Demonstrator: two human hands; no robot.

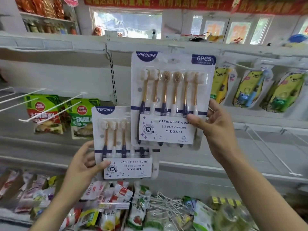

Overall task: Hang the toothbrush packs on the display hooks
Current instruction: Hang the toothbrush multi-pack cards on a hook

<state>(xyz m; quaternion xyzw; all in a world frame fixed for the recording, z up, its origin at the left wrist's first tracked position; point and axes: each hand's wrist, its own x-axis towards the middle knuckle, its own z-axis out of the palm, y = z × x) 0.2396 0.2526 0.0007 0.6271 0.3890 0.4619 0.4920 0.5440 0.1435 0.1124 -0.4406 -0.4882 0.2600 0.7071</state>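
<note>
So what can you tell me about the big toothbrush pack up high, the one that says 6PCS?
The upper toothbrush pack is a clear plastic blister on a white card with dark blue corner labels, YIKOJIFE and 6PCS. Six brushes stand upright inside, with amber necks, navy and white handles and pale bristles. A white panel reads CARING FOR GUMS. The right hand pinches its lower right edge, holding it upright before the shelf. Its lower left corner overlaps the lower pack.

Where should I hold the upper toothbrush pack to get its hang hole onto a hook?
Hold the upper toothbrush pack low on its right edge, beside the label card, as the right hand does now, thumb in front. The flat card stays upright there, and the hang hole at top centre stays clear for the hook.
</note>
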